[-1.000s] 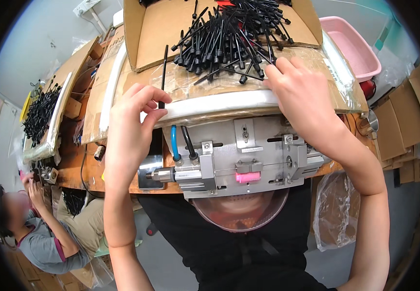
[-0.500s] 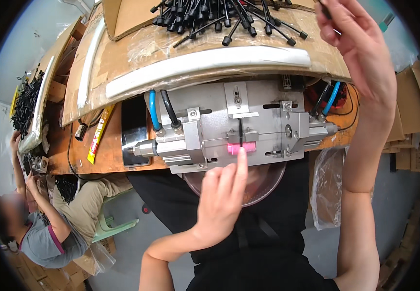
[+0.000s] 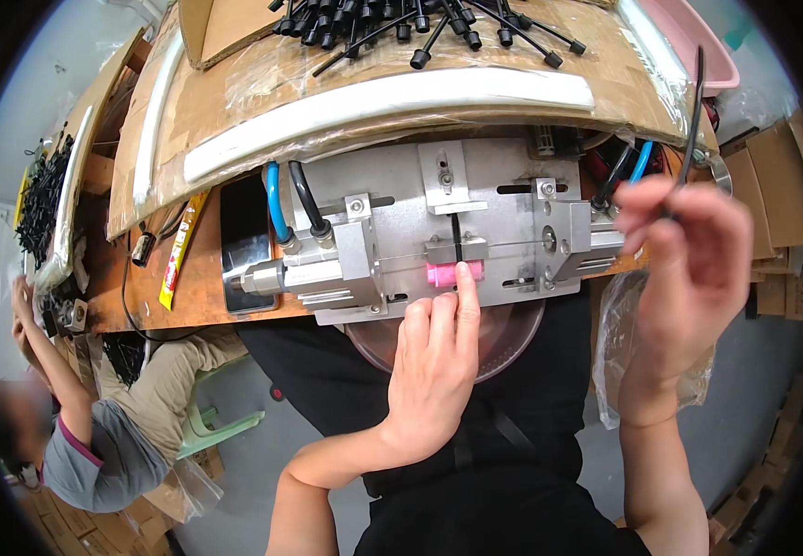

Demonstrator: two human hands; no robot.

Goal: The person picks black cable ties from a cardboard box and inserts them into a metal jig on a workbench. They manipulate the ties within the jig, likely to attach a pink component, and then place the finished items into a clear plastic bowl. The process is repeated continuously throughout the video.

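A metal clamping fixture (image 3: 503,213) with a cylinder on each side sits at the bench edge in front of me. In its middle block lies a thin black rod (image 3: 457,232), pointing toward me, with a pink piece (image 3: 439,274) across its near end. The outstretched index finger of my left hand (image 3: 434,375) touches the pink piece by the rod's end; its other fingers are loosely bent and hold nothing. To the right of the fixture, my right hand (image 3: 689,269) pinches another thin black rod (image 3: 695,116), which stands up from the fingers. Motion blurs those fingers.
A pile of black capped rods (image 3: 401,23) lies on the cardboard (image 3: 281,102) behind the fixture. Blue and black air hoses (image 3: 278,204) enter the cylinders. A dark phone-like slab (image 3: 248,241) lies left, near a yellow packet (image 3: 182,255). Another person (image 3: 96,445) works at far left.
My right hand has come down and nearer from the rod pile, bringing a black rod with it. My left index finger stays at the pink piece. The view has shifted slightly.
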